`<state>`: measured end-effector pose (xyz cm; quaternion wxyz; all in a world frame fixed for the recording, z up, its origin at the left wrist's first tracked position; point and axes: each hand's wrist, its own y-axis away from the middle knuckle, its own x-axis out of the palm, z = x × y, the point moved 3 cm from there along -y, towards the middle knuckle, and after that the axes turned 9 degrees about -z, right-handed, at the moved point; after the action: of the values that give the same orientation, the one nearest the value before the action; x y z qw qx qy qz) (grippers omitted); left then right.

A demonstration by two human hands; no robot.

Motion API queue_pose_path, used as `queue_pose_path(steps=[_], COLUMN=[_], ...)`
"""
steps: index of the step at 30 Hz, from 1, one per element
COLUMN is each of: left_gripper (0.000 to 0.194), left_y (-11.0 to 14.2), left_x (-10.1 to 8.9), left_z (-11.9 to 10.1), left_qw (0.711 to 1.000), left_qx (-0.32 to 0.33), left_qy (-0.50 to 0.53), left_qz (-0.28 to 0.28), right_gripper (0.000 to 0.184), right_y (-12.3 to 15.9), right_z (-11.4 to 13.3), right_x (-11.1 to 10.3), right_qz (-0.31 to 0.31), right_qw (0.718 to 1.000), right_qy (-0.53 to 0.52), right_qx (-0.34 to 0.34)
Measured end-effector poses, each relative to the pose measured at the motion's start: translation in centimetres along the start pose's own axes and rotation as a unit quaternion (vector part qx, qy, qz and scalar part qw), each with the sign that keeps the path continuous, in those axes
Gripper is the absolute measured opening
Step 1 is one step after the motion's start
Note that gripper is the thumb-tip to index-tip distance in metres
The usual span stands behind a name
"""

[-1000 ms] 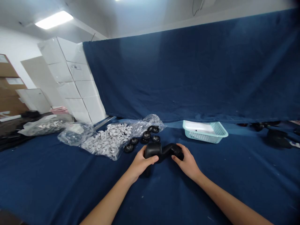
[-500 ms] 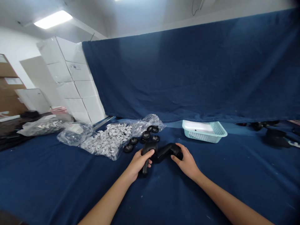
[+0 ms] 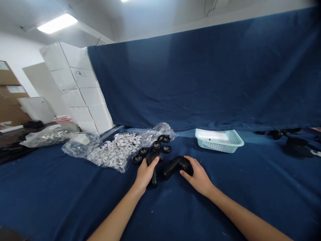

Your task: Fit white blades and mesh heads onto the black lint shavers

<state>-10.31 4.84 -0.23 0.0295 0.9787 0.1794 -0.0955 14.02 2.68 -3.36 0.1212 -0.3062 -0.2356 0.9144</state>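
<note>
In the lower middle of the frame, over the blue cloth (image 3: 160,214), the left hand (image 3: 144,172) grips a black handled part (image 3: 153,177), thumb across its thick head, which probably steadies the heavier end; its narrow stem points down toward the bottom edge, the long axis nearly upright in the frame. Just right of it, the right hand (image 3: 199,175) wraps thumb and fingers round one end of a bent black part (image 3: 172,168), perhaps because that end offers the fuller hold. The free arm points lower left, its long axis slanting up right to the bend, and a narrow gap appears to separate the two parts. Beyond the left hand, black round pieces (image 3: 156,145) cluster beside a clear bag of pale clips (image 3: 117,150), seemingly within easy reach. Farther back, right of centre, sits a pale-green basket (image 3: 233,144), before a blue curtain (image 3: 213,80).
</note>
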Motion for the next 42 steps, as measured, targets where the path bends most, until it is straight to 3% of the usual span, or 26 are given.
queue_pose_path(steps=[10,22,29,38,42], left_gripper=[0.048,0.032,0.034,0.052,0.06], left_y=[-0.8,-2.3,-2.1,-2.1,-2.2], left_x=[-0.5,-1.2,-1.0,-1.0,-1.3], left_z=[0.4,1.1,0.8,0.1,-0.1], left_qw=[0.991,0.966,0.96,0.978,0.991], left_qx=[-0.049,-0.119,-0.109,-0.059,-0.032], left_qy=[0.112,0.224,0.257,0.2,0.131], left_qz=[-0.063,-0.051,-0.022,-0.007,-0.017], right_gripper=[0.055,0.056,0.055,0.054,0.053], right_y=[0.1,0.1,0.0,0.0,-0.1], right_z=[0.6,0.3,0.2,0.3,-0.5], right_x=[-0.1,0.1,0.1,0.1,-0.2], right_qz=[0.016,0.019,0.018,0.002,-0.07], right_qw=[1.0,1.0,1.0,1.0,0.996], right_qy=[0.007,0.006,0.013,-0.004,-0.006], right_qx=[-0.007,-0.002,0.001,0.002,0.054])
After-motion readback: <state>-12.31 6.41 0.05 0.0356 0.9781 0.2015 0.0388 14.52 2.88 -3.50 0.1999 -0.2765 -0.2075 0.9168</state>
